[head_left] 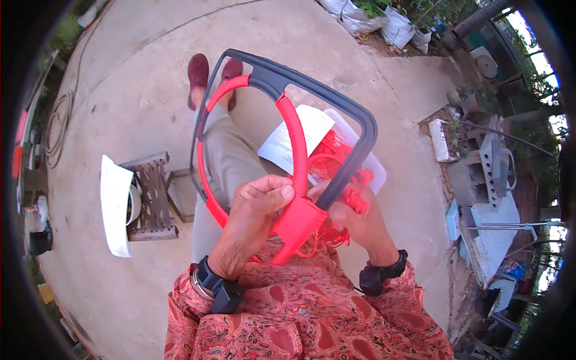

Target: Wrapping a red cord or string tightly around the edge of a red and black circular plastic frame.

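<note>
At two o'clock from the left hand (252,213), a cloudy white plastic tub (377,167) holds tangled red cord (327,147), and a flat white paper (294,135) covers some of its nine o'clock side. Up at twelve o'clock from that hand, a bumpy wrapped red ring (297,139) joins a smooth dark frame (367,133) with round corners, and the left thumb and fingers pinch the ring. The right hand (362,225) is at the frame's four o'clock, too blurry to tell if its fingers grip.
</note>
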Tool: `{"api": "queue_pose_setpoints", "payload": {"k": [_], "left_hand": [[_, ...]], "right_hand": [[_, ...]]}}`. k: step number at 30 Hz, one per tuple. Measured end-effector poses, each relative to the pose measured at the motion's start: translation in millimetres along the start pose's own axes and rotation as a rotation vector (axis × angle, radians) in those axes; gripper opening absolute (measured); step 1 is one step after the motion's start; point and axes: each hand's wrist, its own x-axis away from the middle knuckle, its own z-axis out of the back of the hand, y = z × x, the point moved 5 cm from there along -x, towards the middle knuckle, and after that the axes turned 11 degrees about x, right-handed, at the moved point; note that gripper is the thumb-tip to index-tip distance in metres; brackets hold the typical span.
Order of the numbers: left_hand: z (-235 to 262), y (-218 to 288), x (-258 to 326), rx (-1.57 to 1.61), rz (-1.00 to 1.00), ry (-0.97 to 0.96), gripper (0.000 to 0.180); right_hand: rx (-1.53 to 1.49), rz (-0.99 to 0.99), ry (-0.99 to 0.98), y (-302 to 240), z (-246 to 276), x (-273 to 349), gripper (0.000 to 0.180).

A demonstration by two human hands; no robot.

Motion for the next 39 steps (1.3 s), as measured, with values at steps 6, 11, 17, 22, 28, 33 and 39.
{"api": "queue_pose_setpoints", "payload": {"k": [6,11,17,22,28,33,39], "left_hand": [[1,12,32,-0.044,-0.108,-0.027,0.015],[6,17,55,0.054,-0.169,-0.072,0.017],[30,23,86,0.12,-0.331,-0.122,0.022],[45,20,102,0.224,-0.341,-0.199,0.021],[69,9,119,0.335,-0.435,-0.12,0.012],[82,6,116,0.337,-0.45,0.083,0.011],[83,3,114,0.381,-0.45,0.049,0.015]], "right_hand": [[0.19,0.202,-0.071,-27,-27,13,0.026],[0.313,0.313,-0.076,-56,-44,12,0.022],[0.143,0.274,-0.267,-43,-72,-13,0.02],[-0.367,0.103,-0.631,-25,-108,-32,0.01],[-0.267,0.115,-0.726,-19,-128,-40,0.013],[-0.035,0.32,-0.628,-12,-127,-54,0.016],[0.05,0.409,-0.59,-11,-133,-58,0.011]]}}
